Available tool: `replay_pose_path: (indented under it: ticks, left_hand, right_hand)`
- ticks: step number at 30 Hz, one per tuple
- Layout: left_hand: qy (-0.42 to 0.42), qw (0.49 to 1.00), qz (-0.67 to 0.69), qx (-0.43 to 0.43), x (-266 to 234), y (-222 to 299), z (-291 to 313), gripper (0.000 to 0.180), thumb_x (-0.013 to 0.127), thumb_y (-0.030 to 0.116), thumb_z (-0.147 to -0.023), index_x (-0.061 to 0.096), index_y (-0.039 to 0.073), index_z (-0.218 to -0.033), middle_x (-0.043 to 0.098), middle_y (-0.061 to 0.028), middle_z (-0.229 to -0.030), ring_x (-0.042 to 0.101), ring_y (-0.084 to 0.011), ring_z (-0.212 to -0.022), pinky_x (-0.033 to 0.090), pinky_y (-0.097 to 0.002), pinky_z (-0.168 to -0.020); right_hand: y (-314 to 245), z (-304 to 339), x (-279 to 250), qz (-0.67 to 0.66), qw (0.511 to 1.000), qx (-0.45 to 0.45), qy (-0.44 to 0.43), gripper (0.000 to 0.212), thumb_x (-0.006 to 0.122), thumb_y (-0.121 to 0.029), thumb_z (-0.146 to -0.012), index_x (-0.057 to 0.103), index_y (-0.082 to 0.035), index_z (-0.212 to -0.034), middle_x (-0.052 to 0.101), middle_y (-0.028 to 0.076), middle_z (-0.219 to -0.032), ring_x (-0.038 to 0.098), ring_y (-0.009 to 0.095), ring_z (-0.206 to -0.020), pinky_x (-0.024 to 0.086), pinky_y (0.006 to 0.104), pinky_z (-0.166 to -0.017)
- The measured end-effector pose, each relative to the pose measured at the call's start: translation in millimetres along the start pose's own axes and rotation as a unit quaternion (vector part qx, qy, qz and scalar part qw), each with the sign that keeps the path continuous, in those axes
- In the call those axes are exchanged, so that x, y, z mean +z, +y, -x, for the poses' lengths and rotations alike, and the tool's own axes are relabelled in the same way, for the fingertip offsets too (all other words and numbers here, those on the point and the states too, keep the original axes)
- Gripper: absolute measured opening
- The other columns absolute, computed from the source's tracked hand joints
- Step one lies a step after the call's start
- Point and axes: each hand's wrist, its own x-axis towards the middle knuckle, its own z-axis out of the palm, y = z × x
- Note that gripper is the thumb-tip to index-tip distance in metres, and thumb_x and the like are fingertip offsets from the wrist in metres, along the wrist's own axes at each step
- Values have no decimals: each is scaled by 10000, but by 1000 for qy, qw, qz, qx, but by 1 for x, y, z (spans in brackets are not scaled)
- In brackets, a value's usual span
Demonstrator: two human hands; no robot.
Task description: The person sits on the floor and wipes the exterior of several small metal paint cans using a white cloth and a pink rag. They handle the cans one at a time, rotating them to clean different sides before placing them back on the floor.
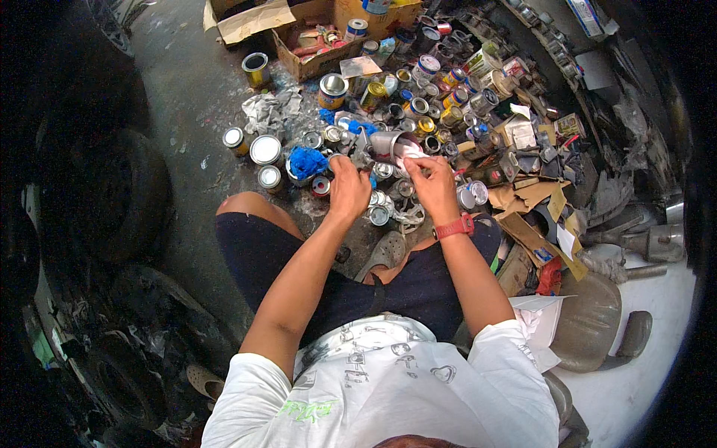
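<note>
White shirt (388, 381), both hands (349, 187) on cup (385, 143), crowded tins (418, 112), bare floor (187, 112) left

**Paint corner of a vehicle workshop**

Dozens of small paint tins (418, 112) are crowding the stained concrete floor (187, 112). Worn tyres (112, 194) are stacking up at left; torn cardboard boxes (299, 45), rags and scrap are piling up around.

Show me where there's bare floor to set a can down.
Bare concrete floor lies left of the lidded cans, up to the tyres. Ahead of the left hand and right hand, open cans are packed tight; cardboard scraps crowd the right.
</note>
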Motion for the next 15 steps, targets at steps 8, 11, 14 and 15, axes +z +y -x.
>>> replay_pose_path:
  ticks: [8,11,14,15]
  left_hand:
    - [-65,997,-27,33,0,-1,-2,360,625,169,-996,444,-68,-1197,464,-341,-1339,623,-574,-1079,517,-631,-944]
    - [-104,994,-26,12,-2,0,-6,370,617,190,-1013,452,-76,-1210,481,-350,-1322,617,-576,-1099,513,-629,-952]
    - [-115,993,-25,28,4,-3,-1,388,615,212,-1020,464,-84,-1219,493,-357,-1304,610,-577,-1117,507,-617,-968]
    - [-118,992,-22,25,4,-3,-1,391,614,216,-1020,465,-85,-1220,494,-358,-1304,608,-577,-1118,505,-616,-970]
  right_hand:
    - [16,-41,-9,80,992,-91,36,186,816,-106,-818,678,-54,-932,655,140,-988,668,366,-914,544,473,-786]
    - [-5,-45,-18,156,958,-240,1,254,761,-32,-845,624,-69,-1055,618,137,-1069,666,396,-974,552,486,-787]
    - [-6,-54,-22,173,910,-377,-13,266,739,-20,-861,616,-73,-1090,636,138,-1113,674,391,-1012,556,477,-793]
    - [-6,-55,-22,174,900,-400,-16,268,742,-24,-858,616,-72,-1090,643,142,-1123,677,391,-1014,556,475,-796]
